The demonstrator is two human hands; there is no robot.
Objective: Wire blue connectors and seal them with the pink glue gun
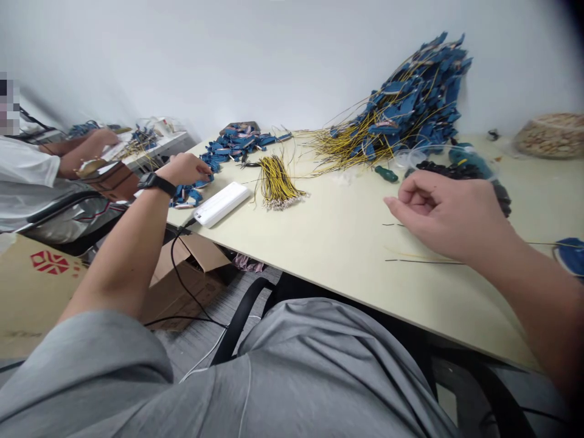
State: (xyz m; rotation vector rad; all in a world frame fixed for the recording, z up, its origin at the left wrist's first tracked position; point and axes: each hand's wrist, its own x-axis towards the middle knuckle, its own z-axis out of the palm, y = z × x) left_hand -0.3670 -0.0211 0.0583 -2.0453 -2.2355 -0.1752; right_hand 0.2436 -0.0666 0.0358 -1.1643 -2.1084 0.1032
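At the table's far left, my left hand (pixel 189 168), with a dark watch on the wrist, has its fingers bent down and closed on a small blue piece (pixel 204 180) at the edge of a pile of blue wired pieces (pixel 235 140). My right hand (pixel 444 204) hovers over the right side of the table, fingers loosely curled, the thumb apart from them and nothing visible between. Below it lie thin black and yellow wires (pixel 424 261), partly hidden by the hand and forearm. Farther right lies another blue piece (pixel 570 255) with wires.
A white power bank (pixel 222 205) with a black cable lies near the left edge. Beside it is a bundle of yellow and black wires (pixel 278 182). A tall heap of blue wired pieces (pixel 410 103) leans on the wall. A green-handled tool (pixel 385 174) and a co-worker's arm (pixel 86 152) also show.
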